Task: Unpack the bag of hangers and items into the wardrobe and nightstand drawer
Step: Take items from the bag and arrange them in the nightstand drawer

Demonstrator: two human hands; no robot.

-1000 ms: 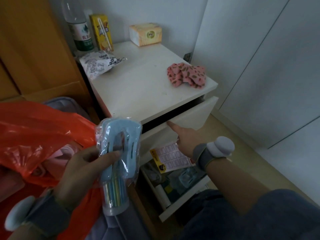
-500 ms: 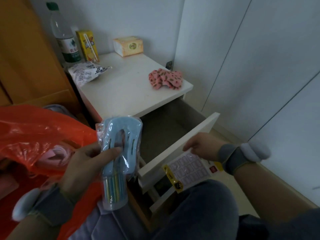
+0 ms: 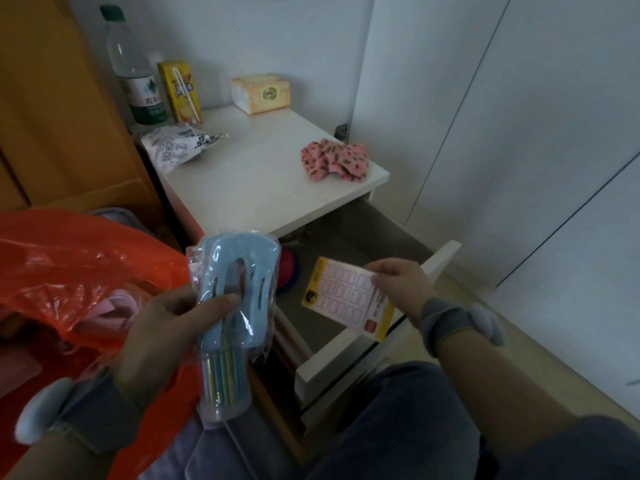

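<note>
My left hand [image 3: 166, 327] grips a pale blue plastic item wrapped in clear film [image 3: 232, 306], held upright in front of the orange plastic bag [image 3: 79, 268]. My right hand [image 3: 401, 289] pinches a yellow-edged sticker sheet [image 3: 346, 299] over the pulled-out top drawer [image 3: 374, 344] of the white nightstand [image 3: 256, 181]. A red and blue round object [image 3: 289, 271] lies inside the drawer at its left. A second drawer front shows just below the open one.
On the nightstand top stand a water bottle [image 3: 135, 74], a yellow drink carton [image 3: 180, 91], a tissue pack [image 3: 259, 93], a printed packet [image 3: 176, 147] and a pink patterned cloth [image 3: 334, 161]. White wardrobe doors [image 3: 502, 133] rise at the right. Wooden furniture [image 3: 52, 116] is at the left.
The top drawer has been pulled out. My right hand has lifted the sticker sheet from below the drawer front to above the open drawer. My left hand keeps holding the blue item.
</note>
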